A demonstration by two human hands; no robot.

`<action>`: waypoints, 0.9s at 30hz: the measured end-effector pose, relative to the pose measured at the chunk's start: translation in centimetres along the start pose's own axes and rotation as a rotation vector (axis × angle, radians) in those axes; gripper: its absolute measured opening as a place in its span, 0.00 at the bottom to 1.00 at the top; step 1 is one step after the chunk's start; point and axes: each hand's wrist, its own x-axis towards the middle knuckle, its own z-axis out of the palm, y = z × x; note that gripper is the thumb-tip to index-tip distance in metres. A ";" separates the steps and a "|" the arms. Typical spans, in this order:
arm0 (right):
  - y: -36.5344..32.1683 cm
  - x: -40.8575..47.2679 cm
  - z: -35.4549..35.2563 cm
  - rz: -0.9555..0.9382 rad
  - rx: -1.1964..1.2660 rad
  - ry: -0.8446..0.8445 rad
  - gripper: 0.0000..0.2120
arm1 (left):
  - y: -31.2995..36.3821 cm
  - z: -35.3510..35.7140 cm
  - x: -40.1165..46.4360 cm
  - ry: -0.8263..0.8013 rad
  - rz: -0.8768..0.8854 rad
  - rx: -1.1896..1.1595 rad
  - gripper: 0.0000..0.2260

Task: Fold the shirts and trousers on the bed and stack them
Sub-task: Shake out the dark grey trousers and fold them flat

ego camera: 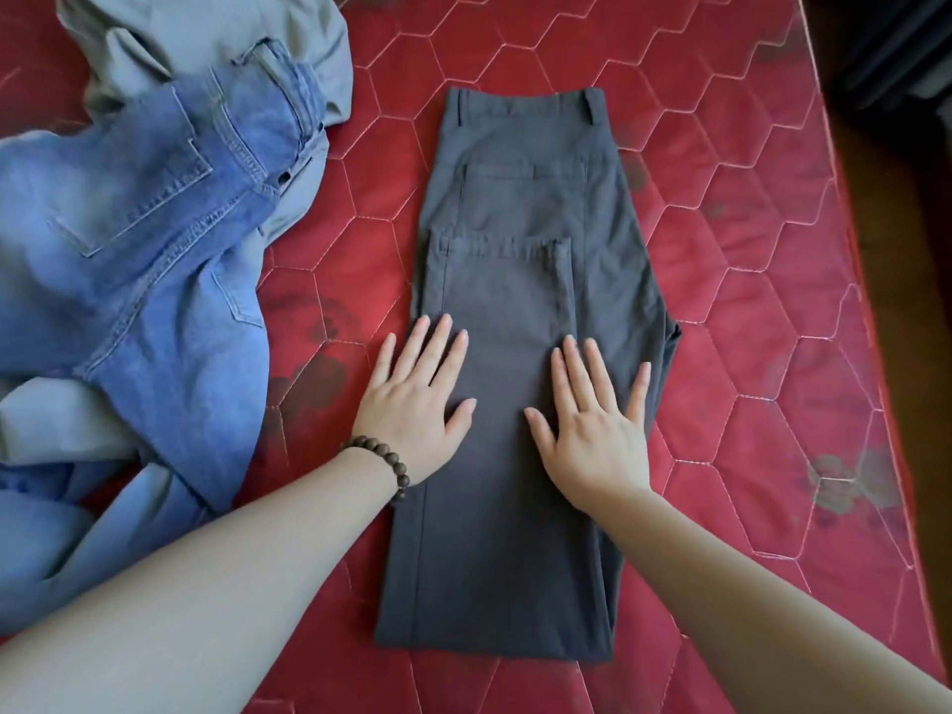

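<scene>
No grip is taken: the left hand (420, 391) and the right hand (592, 425) both lie flat, fingers spread, pressing on the grey trousers (520, 280). The trousers lie lengthwise at the middle of the bed (762, 311), legs folded up so the hems sit just below the back pocket. The left hand overhangs the garment's left edge onto the mattress. Judged risk: with palms only pressing, the upper layer may slide or crease when the next fold is lifted, and the right-hand side edge, already uneven, may splay. The blue jeans (154, 239) and a grey-green garment (216, 28) lie unfolded, heaped to the left, near enough to snag a sweeping arm.
</scene>
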 end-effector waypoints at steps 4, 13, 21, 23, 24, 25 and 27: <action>-1.5 5.1 -0.2 -0.158 0.049 -0.031 0.30 | 0.6 0.0 4.8 0.014 0.083 0.060 0.32; 3.2 12.4 -0.4 -0.126 -0.021 0.015 0.32 | -4.8 -0.3 10.5 0.046 0.194 0.008 0.29; 4.4 12.4 -0.7 0.011 0.023 -0.069 0.30 | -4.0 -0.7 10.1 0.060 0.040 0.015 0.29; 3.7 11.4 -1.1 0.020 0.030 -0.040 0.30 | -3.5 -0.8 9.1 0.070 -0.032 0.021 0.29; 3.6 10.1 -1.2 -0.017 0.049 -0.035 0.30 | -3.5 -0.8 8.3 0.074 -0.043 0.008 0.28; 3.8 8.4 -1.2 -0.071 0.056 -0.053 0.29 | -3.7 -0.7 7.3 0.070 -0.037 -0.015 0.27; 5.3 5.1 -0.9 -0.122 0.037 -0.113 0.27 | -4.8 -0.7 5.2 0.069 0.001 -0.033 0.25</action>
